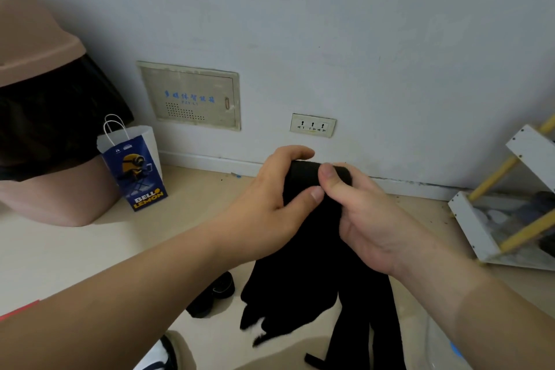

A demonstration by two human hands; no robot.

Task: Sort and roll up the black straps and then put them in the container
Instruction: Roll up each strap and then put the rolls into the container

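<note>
A wide black strap (303,180) is held up in front of the wall, its top end folded over. My left hand (270,201) grips its left side, fingers curled over the top and thumb pressed on the front. My right hand (360,213) pinches the right part of the fold with thumb and fingers. The rest of the black straps (300,294) hang down below my hands toward the floor, with several loose ends. A clear container's edge (441,345) shows at the bottom right.
A blue paper bag (135,168) stands by a tan bin with a black liner (45,117) at left. A white and yellow rack (510,204) leans at right. A black shoe (213,294) lies on the floor. Wall sockets (312,125) sit just behind my hands.
</note>
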